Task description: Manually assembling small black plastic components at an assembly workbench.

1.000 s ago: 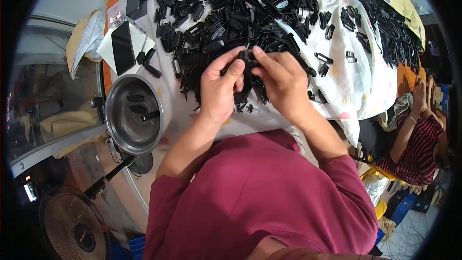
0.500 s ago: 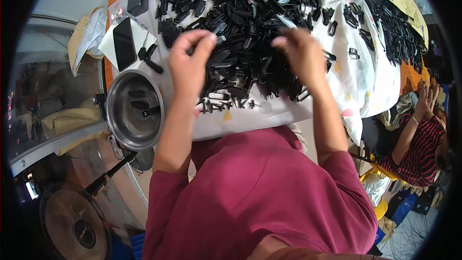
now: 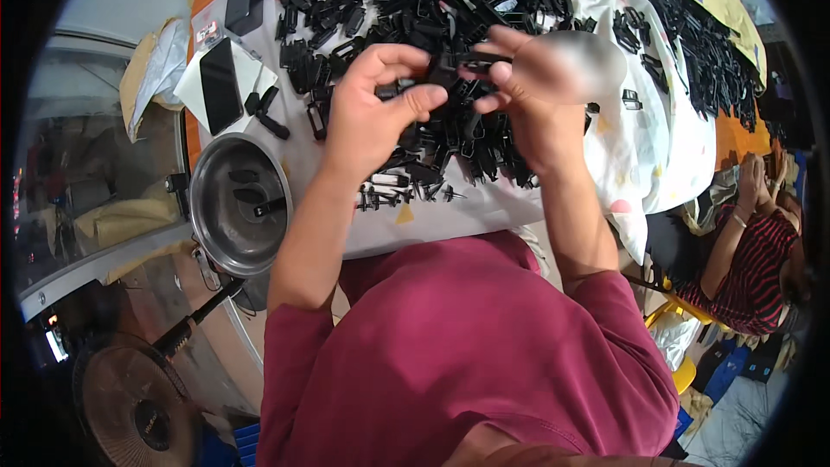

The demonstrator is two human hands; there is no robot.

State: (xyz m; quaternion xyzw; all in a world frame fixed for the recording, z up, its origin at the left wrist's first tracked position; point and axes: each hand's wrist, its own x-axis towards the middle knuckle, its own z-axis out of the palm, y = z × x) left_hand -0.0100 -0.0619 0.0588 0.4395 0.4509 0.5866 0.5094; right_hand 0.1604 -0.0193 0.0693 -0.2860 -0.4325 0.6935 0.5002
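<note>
A heap of small black plastic clip-like parts [image 3: 380, 0] covers the table in front of me. Over its near part, my left hand [image 3: 372, 112] pinches a black plastic piece [image 3: 443, 71] between thumb and fingers. Close beside it, my right hand [image 3: 549, 121] has a slim black piece [image 3: 486, 59] at its thumb and fingers. The two pieces nearly meet; whether they touch I cannot tell. A pale grey blur hides part of the right hand's back. Small pin-like parts [image 3: 385, 199] lie at the heap's near edge.
Left of the heap stands a steel bowl [image 3: 197, 207] with a few black parts inside. Beyond it a phone [image 3: 221, 86] lies on a white box. A fan [image 3: 138, 406] is at lower left. At right sits another person in a striped top [image 3: 756, 268].
My hands have come toward each other over the heap. Black pieces now show between the fingers of both; earlier the fingers were over the heap with no piece clearly visible.
</note>
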